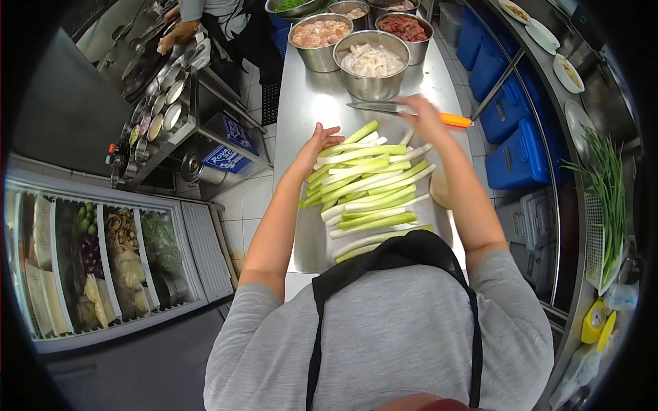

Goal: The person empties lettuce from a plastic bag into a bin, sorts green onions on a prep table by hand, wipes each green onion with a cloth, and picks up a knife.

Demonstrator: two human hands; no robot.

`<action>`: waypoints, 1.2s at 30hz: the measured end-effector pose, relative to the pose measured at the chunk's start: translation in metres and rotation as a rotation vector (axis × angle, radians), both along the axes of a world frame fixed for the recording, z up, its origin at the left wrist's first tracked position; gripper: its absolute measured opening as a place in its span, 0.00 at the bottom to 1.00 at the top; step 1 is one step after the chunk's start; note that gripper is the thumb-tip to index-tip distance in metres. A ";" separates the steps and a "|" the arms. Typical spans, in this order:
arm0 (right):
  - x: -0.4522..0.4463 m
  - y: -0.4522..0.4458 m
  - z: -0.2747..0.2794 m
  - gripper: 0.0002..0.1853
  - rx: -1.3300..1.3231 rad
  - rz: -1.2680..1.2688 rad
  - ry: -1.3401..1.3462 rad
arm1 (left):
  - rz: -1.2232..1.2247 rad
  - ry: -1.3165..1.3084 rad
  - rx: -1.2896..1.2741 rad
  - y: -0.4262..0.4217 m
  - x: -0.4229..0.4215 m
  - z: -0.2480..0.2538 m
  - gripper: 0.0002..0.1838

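Observation:
Pale green and white stalks (370, 181) lie crosswise in a loose pile on the steel table (307, 96). My left hand (321, 145) is at the pile's upper left end, fingers apart, holding nothing. A knife (456, 120) with an orange handle lies beyond the stalks, blade pointing left. Over its middle is my right hand (421, 118), blurred; whether the fingers grip it is unclear. A pale rounded thing (441, 190) is partly hidden beside my right forearm.
Steel pots of cut meat (371, 61) stand at the table's far end. Blue bins (515, 154) and a shelf with long green leaves (606, 198) are right. A co-worker (229, 24) stands far left near small containers (154, 127). An open-topped chiller (116, 253) is left.

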State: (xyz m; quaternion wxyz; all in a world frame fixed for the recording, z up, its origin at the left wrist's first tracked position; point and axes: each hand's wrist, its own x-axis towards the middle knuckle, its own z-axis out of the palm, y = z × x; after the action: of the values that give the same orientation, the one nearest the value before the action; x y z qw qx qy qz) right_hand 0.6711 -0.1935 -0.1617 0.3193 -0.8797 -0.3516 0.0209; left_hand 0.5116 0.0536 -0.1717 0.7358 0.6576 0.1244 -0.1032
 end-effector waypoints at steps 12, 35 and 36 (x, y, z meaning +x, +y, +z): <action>-0.036 -0.175 -0.016 0.16 -0.201 -0.347 -0.037 | -0.424 -0.610 1.046 -0.084 -0.127 0.064 0.08; -0.206 -0.155 -0.013 0.17 0.243 -0.602 0.631 | -0.219 -0.844 1.247 -0.102 -0.174 -0.028 0.12; -0.206 -0.151 -0.015 0.17 0.246 -0.623 0.624 | -0.190 -0.843 1.263 -0.102 -0.175 -0.029 0.12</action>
State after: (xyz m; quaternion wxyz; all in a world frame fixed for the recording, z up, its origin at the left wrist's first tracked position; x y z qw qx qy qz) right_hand 0.4652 -0.3445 -0.1767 0.5032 -0.8507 0.0429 0.1458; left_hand 0.3366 -0.0482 -0.2008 0.1931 0.9451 -0.1886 0.1844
